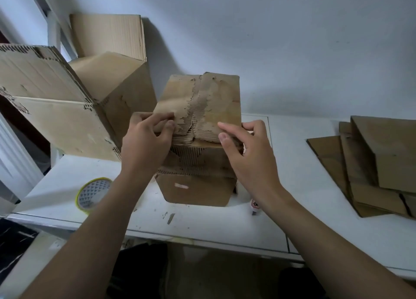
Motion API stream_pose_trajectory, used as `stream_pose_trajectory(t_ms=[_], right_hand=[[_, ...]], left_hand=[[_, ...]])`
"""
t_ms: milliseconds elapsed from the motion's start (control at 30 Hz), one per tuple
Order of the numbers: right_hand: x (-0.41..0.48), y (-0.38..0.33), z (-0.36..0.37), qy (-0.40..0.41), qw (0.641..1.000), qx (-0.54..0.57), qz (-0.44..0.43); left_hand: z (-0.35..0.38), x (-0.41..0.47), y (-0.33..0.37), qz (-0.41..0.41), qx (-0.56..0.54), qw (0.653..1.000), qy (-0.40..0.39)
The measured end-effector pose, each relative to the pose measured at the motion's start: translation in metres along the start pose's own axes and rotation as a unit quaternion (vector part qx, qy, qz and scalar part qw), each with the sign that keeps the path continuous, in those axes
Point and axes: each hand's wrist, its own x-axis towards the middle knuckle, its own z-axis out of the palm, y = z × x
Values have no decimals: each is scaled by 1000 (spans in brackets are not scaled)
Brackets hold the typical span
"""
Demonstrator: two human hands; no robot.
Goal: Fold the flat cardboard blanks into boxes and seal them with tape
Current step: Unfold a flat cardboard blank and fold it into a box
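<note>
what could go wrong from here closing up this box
The box flaps are torn down to the corrugation along the seam, so tape may stick poorly there.
Left hand and right hand both hold the flaps; reaching for the tape roll by the table edge may let them spring open.

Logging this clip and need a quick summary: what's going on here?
A person is closing a small worn box standing on the table. The left hand grips the box's left top flap and the right hand holds the right one, with the flaps meeting in the middle. The tape roll lies untouched to the left. Flat blanks are stacked at the right, and two bigger open boxes sit at the back left.
</note>
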Motion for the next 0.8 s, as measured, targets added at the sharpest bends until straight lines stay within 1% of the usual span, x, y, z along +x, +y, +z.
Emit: stream_pose_trajectory(t_ms=[200,300,367,400,500,567,633,700,767,800], right_hand=[[-1,4,17,-15,1000,25,-12],[2,12,26,-28,999,27,-2],[4,18,31,-46,999,8,1],[4,20,34,-59,998,-5,2],[5,23,39,-91,995,-45,9],[7,26,39,-104,992,-72,18],[9,31,38,-112,990,-87,26],[10,33,35,-122,988,-90,33],[10,35,30,-140,987,-74,40],[10,35,25,-154,985,-57,43]], left_hand=[[0,8,-24,48,-24,998,21],[5,4,-29,56,-20,998,0],[12,0,-32,55,23,998,-27],[15,-1,-35,46,45,997,-49],[22,-2,-41,-30,95,984,-146],[30,-3,-45,-45,115,975,-186],[37,-1,-41,-60,122,970,-200],[40,2,-35,-81,152,962,-214],[39,-1,-24,-88,176,956,-217],[41,-4,-20,-79,175,957,-218]])
